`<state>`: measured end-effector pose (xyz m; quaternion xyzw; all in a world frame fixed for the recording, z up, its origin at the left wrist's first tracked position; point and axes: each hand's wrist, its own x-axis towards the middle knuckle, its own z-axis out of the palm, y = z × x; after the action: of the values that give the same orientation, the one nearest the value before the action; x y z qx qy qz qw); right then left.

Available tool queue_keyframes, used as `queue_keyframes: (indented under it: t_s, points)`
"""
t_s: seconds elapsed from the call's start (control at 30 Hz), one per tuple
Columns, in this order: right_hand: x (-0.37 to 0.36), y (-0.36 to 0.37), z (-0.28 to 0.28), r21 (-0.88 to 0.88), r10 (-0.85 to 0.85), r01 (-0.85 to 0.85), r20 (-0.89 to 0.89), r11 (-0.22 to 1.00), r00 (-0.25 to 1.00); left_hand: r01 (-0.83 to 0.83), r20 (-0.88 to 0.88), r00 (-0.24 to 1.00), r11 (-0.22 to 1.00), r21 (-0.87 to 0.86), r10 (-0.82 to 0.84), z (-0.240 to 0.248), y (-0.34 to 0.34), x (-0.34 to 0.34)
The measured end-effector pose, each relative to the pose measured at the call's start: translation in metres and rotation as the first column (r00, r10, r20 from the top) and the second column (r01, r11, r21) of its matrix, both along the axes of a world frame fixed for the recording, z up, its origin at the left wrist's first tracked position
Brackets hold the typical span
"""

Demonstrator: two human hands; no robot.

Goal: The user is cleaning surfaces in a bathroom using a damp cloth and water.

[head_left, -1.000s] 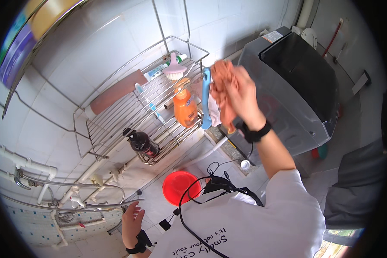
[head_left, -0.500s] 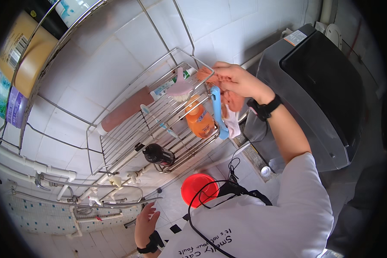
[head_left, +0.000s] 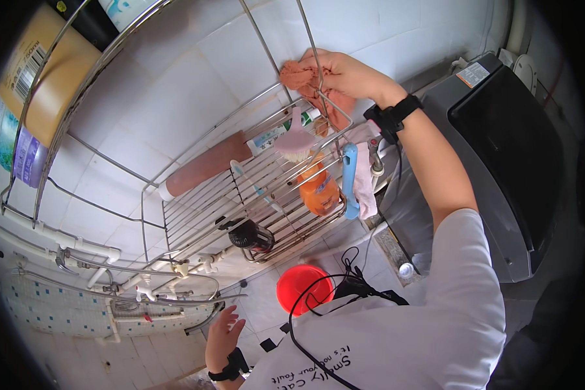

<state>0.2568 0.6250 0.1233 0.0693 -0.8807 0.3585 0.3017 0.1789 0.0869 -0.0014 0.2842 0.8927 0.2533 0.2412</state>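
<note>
Grips a crumpled orange-brown cloth [head_left: 339, 107] in the right hand [head_left: 352, 73], fingers closed over the folds. Bunches it at the far right end of a wire rack [head_left: 195, 218], near the white tiled wall [head_left: 221, 68], with an upright wire [head_left: 311, 36] passing in front of part of it. Looks soft and matt, gathered into tight ridges at the left, spreading into looser folds under the fingers. Cannot tell about contact with the tiles. Holds the left hand [head_left: 225, 335] low beside the body, open, fingers gently bent. Wears a black strap [head_left: 396, 118] at each wrist and a white shirt [head_left: 396, 331], with a thin black cable [head_left: 293, 331] looped over the fabric.

Has just below the cloth a pink brush [head_left: 295, 138] with rounded plastic head and pale bristles, next to a toothpaste tube [head_left: 264, 142] and a dull reddish-brown cylinder [head_left: 211, 162]. Shows across the thin metal rods a slim toothbrush [head_left: 253, 184], a glossy black bottle [head_left: 250, 235], an orange pump bottle [head_left: 320, 193] with sloping shoulders, a smooth light-blue handle [head_left: 350, 179] and, hanging just beside, a thin pale pink cloth [head_left: 365, 185].

Farther out, includes a round red bucket [head_left: 292, 289] on the floor [head_left: 260, 312] and a boxy grey washing machine [head_left: 465, 175] with shiny dark lid.
</note>
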Motion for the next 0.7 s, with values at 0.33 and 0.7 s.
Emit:
queue_keyframes:
  t_s: [0.33,0.7]
  points:
    - [0.06,-0.012,0.011,-0.101,-0.22,0.204,-0.187,0.974,0.957,0.062,-0.055,0.997,0.998,-0.023,-0.063,-0.012,-0.012,-0.011]
    - [0.043,-0.056,0.071,0.554,-0.414,0.62,-0.462,0.556,0.784,0.147,-0.024,0.989,0.989,-0.006,-0.147,-0.022,-0.01,-0.03]
